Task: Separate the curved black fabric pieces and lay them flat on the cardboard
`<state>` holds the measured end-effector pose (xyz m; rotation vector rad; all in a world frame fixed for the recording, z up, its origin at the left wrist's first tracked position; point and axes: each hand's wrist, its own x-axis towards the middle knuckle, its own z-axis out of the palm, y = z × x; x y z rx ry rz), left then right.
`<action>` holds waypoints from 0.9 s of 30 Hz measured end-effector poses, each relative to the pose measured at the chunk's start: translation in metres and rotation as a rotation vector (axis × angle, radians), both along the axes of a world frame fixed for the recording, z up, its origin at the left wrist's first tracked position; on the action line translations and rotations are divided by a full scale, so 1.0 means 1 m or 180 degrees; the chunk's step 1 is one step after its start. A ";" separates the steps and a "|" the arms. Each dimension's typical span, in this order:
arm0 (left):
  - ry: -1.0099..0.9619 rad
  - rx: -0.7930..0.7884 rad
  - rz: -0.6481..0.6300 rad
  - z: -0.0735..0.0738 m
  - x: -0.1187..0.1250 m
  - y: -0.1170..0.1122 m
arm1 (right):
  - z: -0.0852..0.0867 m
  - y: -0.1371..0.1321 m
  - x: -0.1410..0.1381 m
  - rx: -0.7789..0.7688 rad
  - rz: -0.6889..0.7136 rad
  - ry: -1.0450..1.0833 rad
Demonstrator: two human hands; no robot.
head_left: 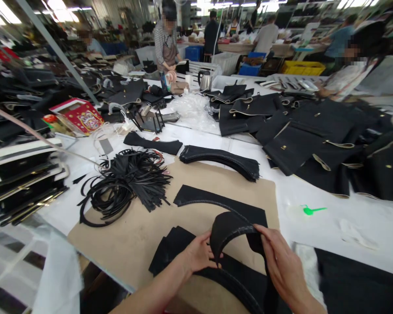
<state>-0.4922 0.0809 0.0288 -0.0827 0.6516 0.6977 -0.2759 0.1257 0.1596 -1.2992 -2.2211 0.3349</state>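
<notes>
A curved black piece [227, 224], bent into an arch, is held just above a brown sheet [140, 237]. The left hand [199, 253] grasps its left end; the right hand [281, 261] pinches its right side. Black pieces [172, 248] lie beneath, a stack [219, 161] beyond, and thin black strips [127, 183] farther left.

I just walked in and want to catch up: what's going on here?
A person's left hand and right hand hold a curved black piece, bent into an arch above a brown sheet. Another black piece lies on the sheet just beyond it, and more dark pieces lie below the hands. A stack of similar strips rests at the sheet's far edge, with a tangle of thin black straps off to the left.
</notes>
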 end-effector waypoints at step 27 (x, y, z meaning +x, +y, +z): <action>0.3471 0.0509 0.0369 -0.025 -0.179 0.016 | -0.140 -0.006 0.024 -0.1725 -0.2279 -0.1369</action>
